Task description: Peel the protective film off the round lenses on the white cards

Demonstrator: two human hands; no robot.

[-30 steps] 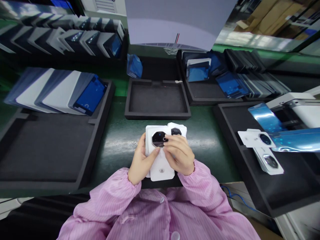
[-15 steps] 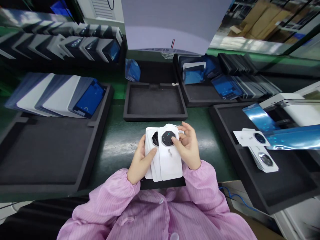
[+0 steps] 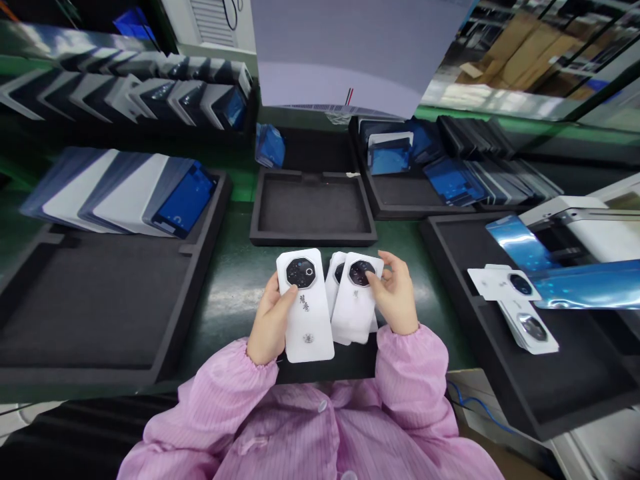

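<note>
My left hand is closed on the left edge of a white phone back cover, with its thumb on the face just below the dark octagonal camera window. Small dark characters and a round mark are printed on that cover. To its right, several white phone back covers are fanned in my right hand. The thumb rests on the top one's camera window, while the other fingers curl behind the covers, mostly hidden. Both lots are held upright above the dark green table.
A small black foam tray lies beyond my hands. At left a large black tray carries a leaning row of blue and white panels. On the right-hand tray lie more white covers and shiny blue film.
The covers, bunched together before, are now split between my hands. My left hand holds one cover apart, and my right hand has moved slightly right with the others.
</note>
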